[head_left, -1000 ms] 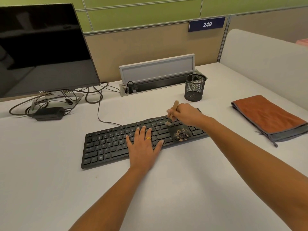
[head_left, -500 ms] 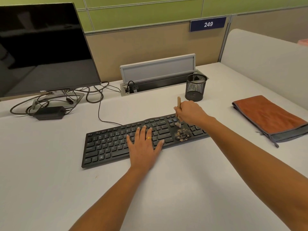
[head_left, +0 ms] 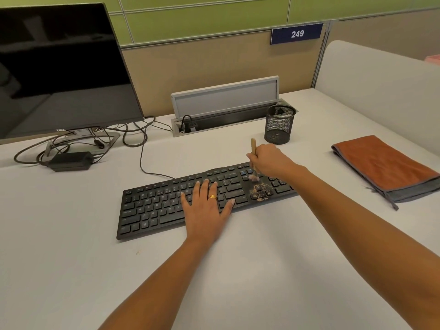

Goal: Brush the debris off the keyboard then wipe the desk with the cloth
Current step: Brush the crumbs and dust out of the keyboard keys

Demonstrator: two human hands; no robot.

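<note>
With the left hand [head_left: 206, 206] flat and open steadying the black keyboard [head_left: 185, 201], the right hand [head_left: 269, 160] grasping the small wooden-handled brush [head_left: 253, 160] may drive the brown crumbly debris [head_left: 260, 192] between keys.

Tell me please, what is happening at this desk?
A person is cleaning a keyboard. The right hand holds a small brush, with its bristles on the keys just behind a patch of debris that is not yet swept off. The left hand lies flat on the keyboard, apparently to steady it. The cloth lies folded on the desk to the right, untouched.
</note>
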